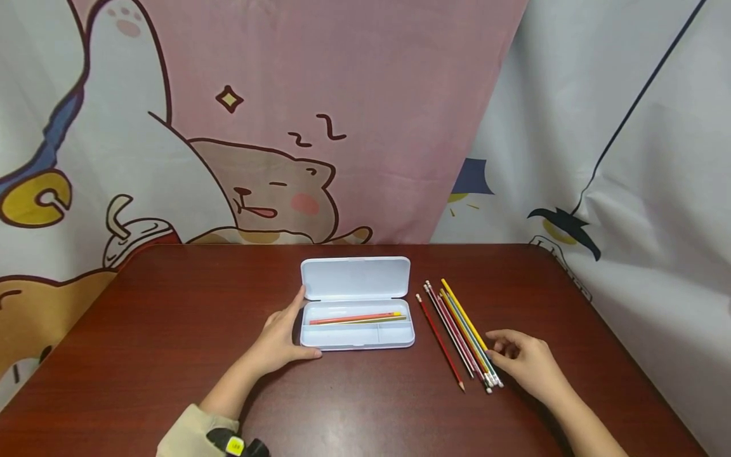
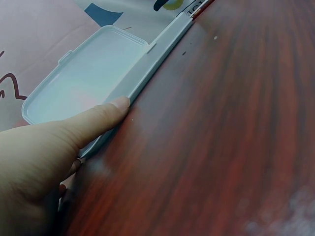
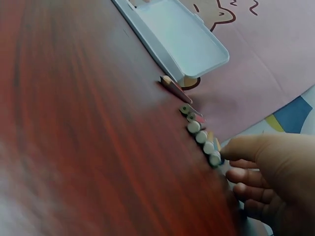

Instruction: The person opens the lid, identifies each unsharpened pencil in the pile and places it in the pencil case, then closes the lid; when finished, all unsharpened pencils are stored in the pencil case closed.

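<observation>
A pale open pencil case (image 1: 396, 337) sits on the table, its lid (image 1: 355, 278) tipped back. Inside its rear compartment lie an orange pencil (image 1: 348, 318) and a thin yellowish one. My left hand (image 1: 280, 339) grips the case's left end, thumb along the front edge and index finger by the hinge corner. To the right, several pencils (image 1: 457, 330) lie side by side, with a red pencil (image 1: 440, 343) slightly apart. My right hand (image 1: 528, 365) is beside the outermost yellow pencil (image 1: 464, 311), thumb and index fingertips apart. In the right wrist view, the thumb meets the group's outer end.
The brown wooden table (image 1: 354, 406) extends around the case and pencils. Behind it hangs a cartoon-printed cloth (image 1: 365, 76), which also runs down the right side. A black wrist strap (image 1: 240, 442) with a yellow tag is on the left forearm.
</observation>
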Motion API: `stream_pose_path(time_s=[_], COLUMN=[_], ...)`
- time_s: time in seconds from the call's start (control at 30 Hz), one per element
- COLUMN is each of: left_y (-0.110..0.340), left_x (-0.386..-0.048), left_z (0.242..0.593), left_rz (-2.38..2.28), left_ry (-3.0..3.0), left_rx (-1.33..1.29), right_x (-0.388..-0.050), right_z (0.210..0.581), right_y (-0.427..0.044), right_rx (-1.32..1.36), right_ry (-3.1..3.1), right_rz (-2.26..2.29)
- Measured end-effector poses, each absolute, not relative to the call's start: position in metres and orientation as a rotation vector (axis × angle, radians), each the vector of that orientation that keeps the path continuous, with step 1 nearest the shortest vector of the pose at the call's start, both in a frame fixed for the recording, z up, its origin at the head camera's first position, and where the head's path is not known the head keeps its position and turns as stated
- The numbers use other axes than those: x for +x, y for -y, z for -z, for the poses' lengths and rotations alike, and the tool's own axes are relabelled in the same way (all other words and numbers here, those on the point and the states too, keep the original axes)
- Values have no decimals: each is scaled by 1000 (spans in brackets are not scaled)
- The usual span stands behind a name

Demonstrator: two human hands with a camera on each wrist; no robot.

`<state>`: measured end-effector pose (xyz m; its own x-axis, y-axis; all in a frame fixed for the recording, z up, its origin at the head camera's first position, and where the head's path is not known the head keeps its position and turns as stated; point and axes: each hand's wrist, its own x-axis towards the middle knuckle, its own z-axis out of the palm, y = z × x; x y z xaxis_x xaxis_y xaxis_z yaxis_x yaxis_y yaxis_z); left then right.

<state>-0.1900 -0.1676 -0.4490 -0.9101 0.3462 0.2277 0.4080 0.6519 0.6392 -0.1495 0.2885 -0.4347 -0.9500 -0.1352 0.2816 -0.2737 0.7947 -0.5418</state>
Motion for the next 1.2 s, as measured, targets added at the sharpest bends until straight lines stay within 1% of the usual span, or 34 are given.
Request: stream_pose_path(time_s=[0.27,0.57,0.83,1.0,1.2], left_y=[168,167,167,167,167], left_x=[-190,-189,-190,-190,-190], left_z=[449,447,448,449,448], left_rz=[1103,1109,1111,1116,1120], left_ry=[2773,2771,2772,2769,2768], left_rx=[-646,-644,-643,-643,-643], right_x=[-147,-146,-146,-148,-148], right_z=[436,434,434,433,432], right_y=[-284,-285,-285,-284,-279], right_rx=[211,79,29,73,203], right_ry=[2736,2697,2590,2511,2439], right_rz=[-746,-740,-726,-702,-727])
